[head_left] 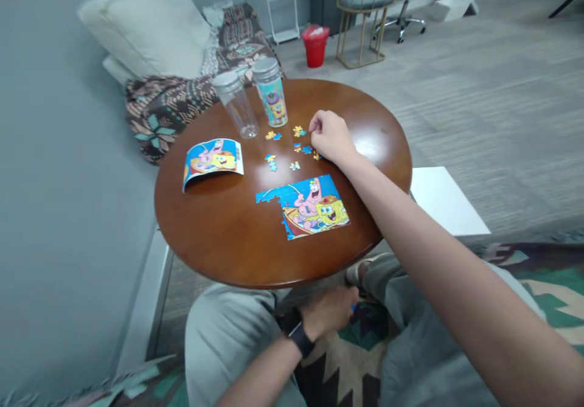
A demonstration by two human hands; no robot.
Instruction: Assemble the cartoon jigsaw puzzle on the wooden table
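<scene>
A partly assembled jigsaw puzzle lies on the round table near its front; its left side has a ragged edge. My right hand is at the loose puzzle pieces behind it, fingers curled together; whatever is between its fingertips is hidden. Below the table edge, between my knees, my left hand wears a watch and is closed. A small blue bit, like a puzzle piece, shows at its fingertips. To the left stands a curled picture sheet with the same cartoon scene.
A clear jar and a printed jar, both lidded, stand at the back of the brown table. White paper lies beyond the right edge. A red bin and a gold-framed chair stand on the floor.
</scene>
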